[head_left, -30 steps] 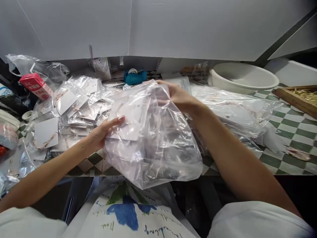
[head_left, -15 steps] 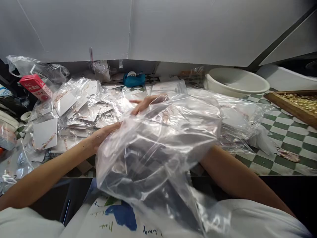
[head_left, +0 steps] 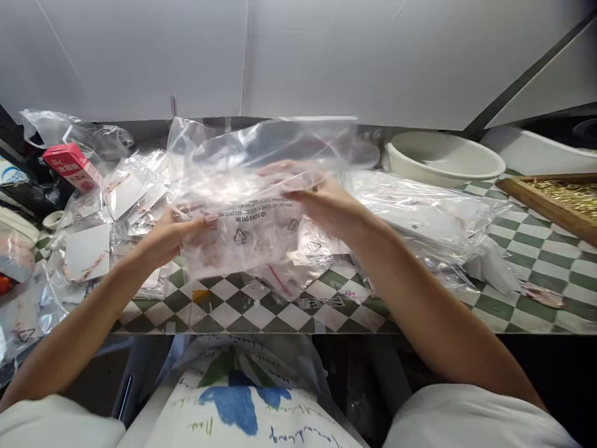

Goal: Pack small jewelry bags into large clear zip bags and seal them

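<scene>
Okay, we've got a clear printed poly bag held up above the checkered counter. Left hand half-open, gripping its lower edge; right hand curled onto its right side. Bagged cards lie left of it on the counter.

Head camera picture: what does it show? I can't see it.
The left hand and right hand hold up a clear plastic bag over a green-and-white checkered table. Bagged white cards lie to the left, and a white basin sits at the back right.
</scene>
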Demonstrator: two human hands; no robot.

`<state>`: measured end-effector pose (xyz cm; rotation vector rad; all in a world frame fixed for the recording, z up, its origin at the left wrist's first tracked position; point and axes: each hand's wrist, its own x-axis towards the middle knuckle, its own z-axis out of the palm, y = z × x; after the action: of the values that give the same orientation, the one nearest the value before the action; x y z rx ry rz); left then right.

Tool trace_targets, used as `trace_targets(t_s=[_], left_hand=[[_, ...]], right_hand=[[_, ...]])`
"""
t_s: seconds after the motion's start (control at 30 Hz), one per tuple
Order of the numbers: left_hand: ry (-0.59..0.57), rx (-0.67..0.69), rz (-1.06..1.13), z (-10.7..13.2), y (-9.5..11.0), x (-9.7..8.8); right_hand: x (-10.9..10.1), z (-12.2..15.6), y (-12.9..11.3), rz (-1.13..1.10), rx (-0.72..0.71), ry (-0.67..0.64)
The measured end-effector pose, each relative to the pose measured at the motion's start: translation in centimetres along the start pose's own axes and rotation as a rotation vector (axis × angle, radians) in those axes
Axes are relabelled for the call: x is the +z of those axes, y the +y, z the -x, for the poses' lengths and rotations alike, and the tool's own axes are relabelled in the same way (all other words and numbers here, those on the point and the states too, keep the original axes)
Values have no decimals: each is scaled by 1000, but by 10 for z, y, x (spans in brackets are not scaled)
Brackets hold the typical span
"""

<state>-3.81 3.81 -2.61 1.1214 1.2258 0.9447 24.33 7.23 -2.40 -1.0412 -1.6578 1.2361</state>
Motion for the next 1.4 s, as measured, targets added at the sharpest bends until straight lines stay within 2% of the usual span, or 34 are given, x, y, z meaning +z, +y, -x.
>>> trace_targets(t_s=[0.07,0.1,0.2,0.3,0.37,0.5,0.57,0.63,0.73,0.8,0.87,0.93,1.03,1.07,1.2,1.33,1.4], left_hand=[[-54,-124,-33,1,2,-4],[-100,-143,-65,1,3,-6],[-226,-21,-191,1,7,-11],[-289,71,-225,0,10,-11],[-334,23,-171,1,10,-10],[-470,-113,-110,6,9,-8],[-516,-97,-110,6,6,-6],[-539,-47,-78,4,3,-5],[-465,-10,11,-3,-2,-5],[-416,1,51,-9,-4,-6],[-446,34,66,-14,-6,-7],[-468,91,81,-19,-7,-8],[-357,199,115,-24,-10,-8],[-318,231,123,-24,-10,-8],[-220,326,143,-27,-10,-3],[-136,349,196,-34,-10,1],[-91,358,252,-36,-12,2]], right_hand=[[-8,2,-12,-61,-10,-39],[-11,3,-16,-89,-6,-38],[-16,9,-25,-31,-3,19],[-16,17,-30,89,-101,89],[-15,22,-33,139,-177,134],[-14,28,-37,186,-202,154],[-15,28,-36,147,-221,217],[-17,26,-31,121,-207,189],[-25,20,-22,110,-172,75],[-31,16,-16,89,-209,112],[-37,12,-11,68,-241,164],[-42,8,-8,72,-225,142],[-48,1,-5,101,-158,71],[-51,-2,-5,118,-154,98],[-63,-17,-8,215,-215,361],[-69,-27,-16,365,-200,316],[-65,-29,-25,477,-209,448]])
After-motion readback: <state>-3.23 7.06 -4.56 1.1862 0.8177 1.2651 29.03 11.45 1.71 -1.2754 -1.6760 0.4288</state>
